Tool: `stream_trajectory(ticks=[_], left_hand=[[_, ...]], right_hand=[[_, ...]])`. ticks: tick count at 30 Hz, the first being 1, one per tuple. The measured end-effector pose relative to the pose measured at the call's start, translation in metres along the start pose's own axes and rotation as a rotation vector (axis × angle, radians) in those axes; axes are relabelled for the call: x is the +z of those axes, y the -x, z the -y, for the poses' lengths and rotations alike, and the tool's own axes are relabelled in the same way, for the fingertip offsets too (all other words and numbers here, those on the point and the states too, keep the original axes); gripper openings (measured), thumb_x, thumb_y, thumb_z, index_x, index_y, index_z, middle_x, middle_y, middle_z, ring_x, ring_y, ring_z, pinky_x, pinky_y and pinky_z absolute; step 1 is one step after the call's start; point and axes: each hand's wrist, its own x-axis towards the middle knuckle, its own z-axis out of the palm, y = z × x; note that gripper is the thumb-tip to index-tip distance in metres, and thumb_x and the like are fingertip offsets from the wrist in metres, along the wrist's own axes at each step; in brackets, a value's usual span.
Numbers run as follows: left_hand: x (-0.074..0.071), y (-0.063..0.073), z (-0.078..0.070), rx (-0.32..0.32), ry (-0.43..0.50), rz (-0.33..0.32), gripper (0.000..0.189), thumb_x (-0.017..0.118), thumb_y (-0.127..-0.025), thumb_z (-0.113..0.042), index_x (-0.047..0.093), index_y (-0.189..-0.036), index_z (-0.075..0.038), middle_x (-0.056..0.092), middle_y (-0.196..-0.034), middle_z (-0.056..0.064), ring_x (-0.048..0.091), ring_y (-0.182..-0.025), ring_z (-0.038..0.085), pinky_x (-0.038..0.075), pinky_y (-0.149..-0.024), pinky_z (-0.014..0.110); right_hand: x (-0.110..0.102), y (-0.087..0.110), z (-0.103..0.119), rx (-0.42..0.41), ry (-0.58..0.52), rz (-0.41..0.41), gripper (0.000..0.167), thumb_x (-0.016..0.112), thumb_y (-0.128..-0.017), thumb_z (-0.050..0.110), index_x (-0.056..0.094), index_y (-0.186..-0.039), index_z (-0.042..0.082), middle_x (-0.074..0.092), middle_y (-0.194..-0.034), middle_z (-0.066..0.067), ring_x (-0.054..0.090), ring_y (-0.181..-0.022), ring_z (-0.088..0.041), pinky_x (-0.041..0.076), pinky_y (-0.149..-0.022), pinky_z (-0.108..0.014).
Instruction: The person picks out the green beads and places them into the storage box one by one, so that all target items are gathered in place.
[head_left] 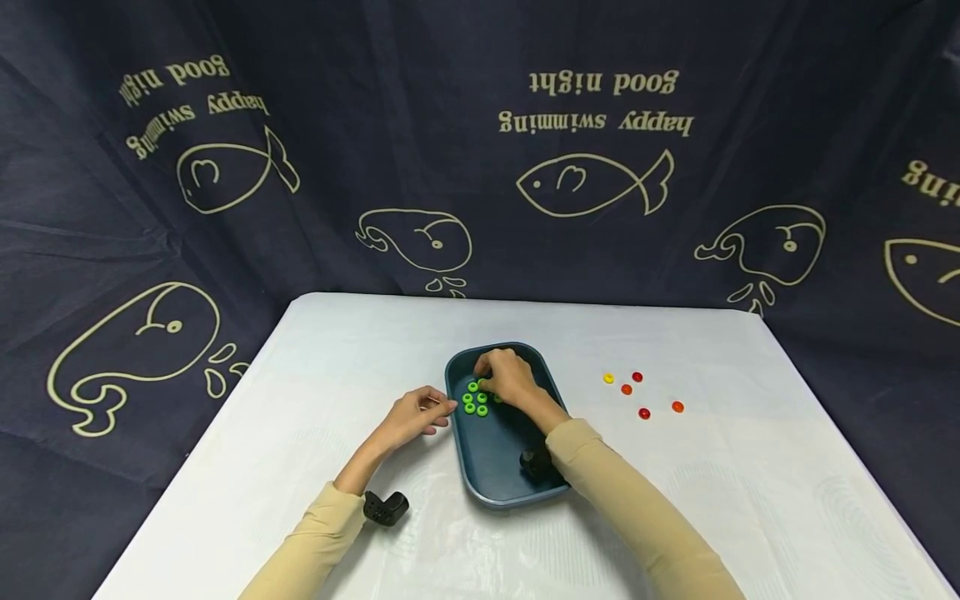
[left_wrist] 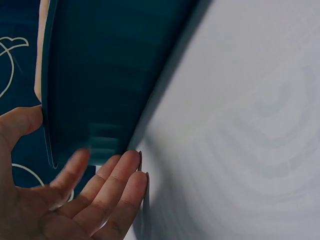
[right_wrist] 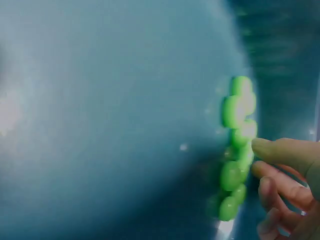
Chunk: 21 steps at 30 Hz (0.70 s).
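A dark blue-green tray (head_left: 498, 454) stands on the table, with several small green rings (head_left: 482, 398) grouped at its far left. Over that group my right hand (head_left: 510, 377) reaches down into the tray. In the right wrist view its thumb and index fingertips (right_wrist: 261, 146) are right at the green rings (right_wrist: 231, 175), a narrow gap between them. At the tray's left edge is my left hand (head_left: 415, 415). The left wrist view shows its thumb (left_wrist: 31, 119) at the rim and its other fingers loosely extended beside the tray's outer wall (left_wrist: 110, 70).
Right of the tray lie several small loose pieces: a yellow one (head_left: 608, 378), orange ones (head_left: 678, 407) and red ones (head_left: 644, 413). The table (head_left: 360, 350) is covered in white. A dark cloth (head_left: 450, 125) with fish and whale drawings hangs behind it.
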Motion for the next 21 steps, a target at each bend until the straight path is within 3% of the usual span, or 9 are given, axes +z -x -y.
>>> stream_trajectory(ticks=[4, 8, 12, 17, 21], left_hand=[[-0.001, -0.001, -0.001, -0.024, 0.02, -0.027, 0.053, 0.059, -0.093, -0.027, 0.041, -0.131, 0.005, 0.065, -0.11, 0.026, 0.068, -0.093, 0.036, 0.057, -0.076, 0.043], [-0.002, -0.002, -0.003, -0.016, -0.038, -0.058, 0.064, 0.062, -0.09, -0.03, 0.033, -0.138, 0.001, 0.065, -0.111, 0.021, 0.068, -0.094, 0.032, 0.057, -0.078, 0.04], [-0.004, -0.002, -0.007, 0.057, -0.201, -0.106, 0.075, 0.065, -0.087, -0.034, 0.028, -0.143, -0.001, 0.058, -0.123, 0.023, 0.062, -0.106, 0.034, 0.052, -0.088, 0.045], [-0.007, 0.0, -0.013, 0.194, -0.485, -0.175, 0.082, 0.069, -0.084, -0.039, 0.028, -0.147, -0.007, 0.043, -0.138, 0.024, 0.052, -0.118, 0.038, 0.045, -0.095, 0.054], [-0.013, 0.005, -0.022, 0.306, -0.706, -0.203, 0.078, 0.063, -0.084, -0.05, 0.033, -0.147, -0.016, 0.034, -0.148, 0.02, 0.039, -0.133, 0.039, 0.034, -0.106, 0.057]], right_hand=[[-0.011, 0.004, 0.0, -0.028, -0.033, -0.02, 0.015, 0.073, -0.082, 0.015, 0.072, -0.097, 0.012, 0.072, -0.097, -0.004, 0.067, -0.09, -0.019, 0.055, -0.078, -0.037], [-0.028, 0.013, -0.002, -0.074, -0.084, -0.041, 0.015, 0.07, -0.085, 0.017, 0.073, -0.098, 0.01, 0.072, -0.098, -0.004, 0.066, -0.095, -0.02, 0.054, -0.083, -0.039], [-0.051, 0.025, -0.006, -0.123, -0.115, -0.065, 0.018, 0.067, -0.087, 0.019, 0.072, -0.1, 0.008, 0.072, -0.099, -0.006, 0.066, -0.093, -0.022, 0.054, -0.082, -0.039], [-0.081, 0.045, -0.018, -0.1, -0.092, -0.095, 0.023, 0.065, -0.088, 0.027, 0.072, -0.103, 0.01, 0.071, -0.104, -0.007, 0.063, -0.078, -0.019, 0.052, -0.067, -0.033], [-0.101, 0.062, -0.032, -0.071, -0.026, -0.132, 0.03, 0.066, -0.088, 0.031, 0.07, -0.108, 0.009, 0.067, -0.111, -0.01, 0.064, -0.088, -0.025, 0.053, -0.071, -0.038]])
